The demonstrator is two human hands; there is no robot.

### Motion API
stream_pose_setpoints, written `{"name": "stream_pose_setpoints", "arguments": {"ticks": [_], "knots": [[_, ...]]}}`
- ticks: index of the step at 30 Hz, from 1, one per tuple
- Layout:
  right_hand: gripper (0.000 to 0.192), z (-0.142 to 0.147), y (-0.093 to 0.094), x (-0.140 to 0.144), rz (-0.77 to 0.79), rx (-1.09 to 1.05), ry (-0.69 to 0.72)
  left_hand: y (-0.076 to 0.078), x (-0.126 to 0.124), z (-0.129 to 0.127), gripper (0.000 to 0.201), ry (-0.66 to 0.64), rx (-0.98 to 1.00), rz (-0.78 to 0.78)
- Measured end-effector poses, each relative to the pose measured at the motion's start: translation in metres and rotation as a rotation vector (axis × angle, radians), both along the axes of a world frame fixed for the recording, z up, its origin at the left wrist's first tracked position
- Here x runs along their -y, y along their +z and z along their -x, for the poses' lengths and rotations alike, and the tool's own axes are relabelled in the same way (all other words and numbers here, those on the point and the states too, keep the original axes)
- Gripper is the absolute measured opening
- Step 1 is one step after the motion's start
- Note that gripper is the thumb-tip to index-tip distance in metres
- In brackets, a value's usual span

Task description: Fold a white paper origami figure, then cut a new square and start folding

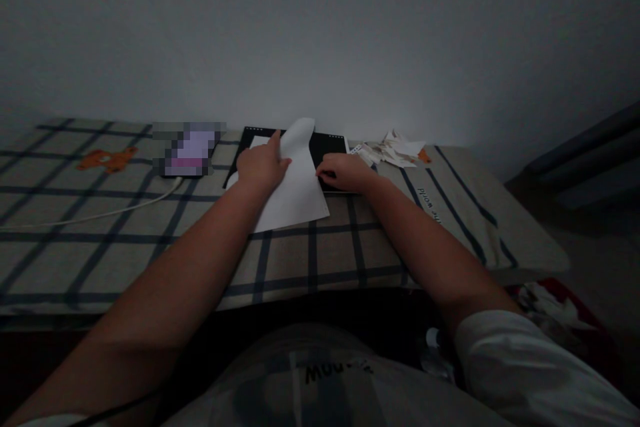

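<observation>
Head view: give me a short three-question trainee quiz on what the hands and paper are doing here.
1. True or false: the left hand rests on the white sheet.
2. Which lies nearest the right hand? A) orange bear print B) paper scraps C) white cable
3. What dark thing lies under the sheet, against the wall?

Key:
1. True; its fingers hold the sheet where the top edge curls up.
2. B
3. A black pad, on the checked cloth.
</observation>
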State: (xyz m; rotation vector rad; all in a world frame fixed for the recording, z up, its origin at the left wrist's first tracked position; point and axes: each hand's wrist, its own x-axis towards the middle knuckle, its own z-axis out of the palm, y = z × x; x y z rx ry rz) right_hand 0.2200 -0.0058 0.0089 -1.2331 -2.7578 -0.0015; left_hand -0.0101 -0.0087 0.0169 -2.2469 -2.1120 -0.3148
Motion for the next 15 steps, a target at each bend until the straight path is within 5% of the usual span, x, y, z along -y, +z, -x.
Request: {"name": "stream_pose_setpoints", "arguments": {"ticks": [6,12,15], "knots": [[0.031,0.000,-0.001,0.001,-0.032,0.011,-0.005,0.010,0.007,-0.003,0.067,0.006,0.037,-0.104],[0.037,0.002,-0.002,0.001,-0.163,0.022,-0.129,0.016,0.009,-0.001,0.069,-0.182,0.127,-0.436],[0.041,0.006,0.000,0.001,-0.190,0.040,-0.210,0.012,0.007,-0.002,0.070,-0.262,0.120,-0.471]]}}
